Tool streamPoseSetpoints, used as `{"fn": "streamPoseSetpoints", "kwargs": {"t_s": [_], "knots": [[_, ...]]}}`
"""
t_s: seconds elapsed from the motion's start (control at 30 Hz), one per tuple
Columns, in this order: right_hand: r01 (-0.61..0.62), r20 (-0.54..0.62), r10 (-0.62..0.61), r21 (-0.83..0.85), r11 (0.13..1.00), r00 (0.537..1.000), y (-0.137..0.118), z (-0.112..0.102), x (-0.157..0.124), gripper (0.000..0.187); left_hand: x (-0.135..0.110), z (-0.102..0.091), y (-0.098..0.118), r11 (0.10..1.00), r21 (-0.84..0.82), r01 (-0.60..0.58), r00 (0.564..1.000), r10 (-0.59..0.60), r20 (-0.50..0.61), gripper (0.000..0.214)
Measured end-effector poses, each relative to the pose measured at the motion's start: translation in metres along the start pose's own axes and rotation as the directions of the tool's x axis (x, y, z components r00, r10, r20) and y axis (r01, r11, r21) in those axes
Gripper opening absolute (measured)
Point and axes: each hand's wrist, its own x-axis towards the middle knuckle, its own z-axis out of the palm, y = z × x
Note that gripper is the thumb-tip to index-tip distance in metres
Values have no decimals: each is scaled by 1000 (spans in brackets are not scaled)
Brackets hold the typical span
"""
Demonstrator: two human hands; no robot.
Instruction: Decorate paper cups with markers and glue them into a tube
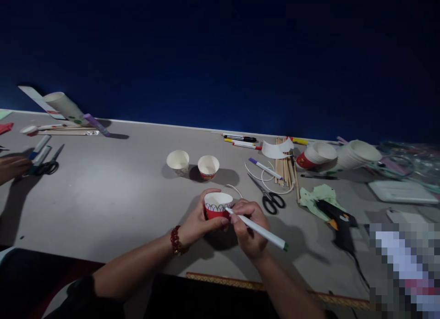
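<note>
My left hand [197, 225], with a dark red bead bracelet at the wrist, is wrapped round a small red and white paper cup [217, 212]. Looping lines in purple and green run along the cup's white upper band. In my right hand [252, 227] is a white marker pen [263, 229] with a green end, its tip at the cup's patterned band. Two more cut-down paper cups, one whitish [178, 163] and one with a red base [208, 167], stand just beyond my hands.
To the right lie scissors [271, 200], a purple-ended marker [265, 168], wooden sticks [282, 165], stacked paper cups [357, 156] and a black glue gun [338, 222] on green paper. Another person's hand [13, 167] is at the far left beside markers and scissors [51, 165].
</note>
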Motion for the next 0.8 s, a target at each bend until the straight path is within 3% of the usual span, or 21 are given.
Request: {"fn": "streamPoseSetpoints", "kwargs": {"t_s": [0.8], "knots": [[-4, -66, 5, 18, 1000, 998, -3, 5, 5, 7, -1, 1, 1, 1000, -11, 16, 1000, -16, 16, 72]]}}
